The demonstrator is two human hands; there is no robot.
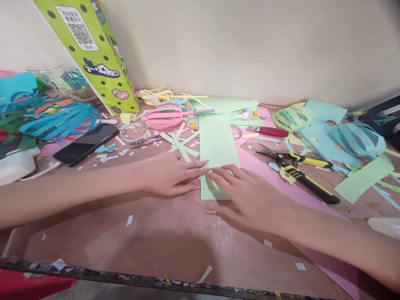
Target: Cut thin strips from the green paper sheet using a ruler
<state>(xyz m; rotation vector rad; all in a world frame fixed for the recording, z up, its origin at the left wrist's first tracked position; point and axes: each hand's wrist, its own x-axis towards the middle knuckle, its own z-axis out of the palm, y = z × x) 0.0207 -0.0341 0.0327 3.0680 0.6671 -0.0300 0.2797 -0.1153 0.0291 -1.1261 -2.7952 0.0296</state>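
A long strip of pale green paper (218, 141) lies flat on the table in front of me, running away toward the wall. My left hand (173, 175) rests at its left edge with fingers stretched out, the fingertips on the paper. Across the strip's near part lies my right hand (246, 191), fingers spread and thumb apart on the table. The fingertips of both hands meet or nearly meet over the paper. Just beyond my left hand, thin green paper strips (181, 146) lie crossed. Pink paper (265, 171) shows under and beyond my right arm.
Yellow-and-black pliers-like snips (300, 166), a red-handled tool (270, 131) and a small glue bottle (250, 114) lie right of centre. A phone (87, 143), a tape roll (133, 131) and a tall green box (93, 58) stand or lie left. Paper lanterns (358, 139) and scraps surround them.
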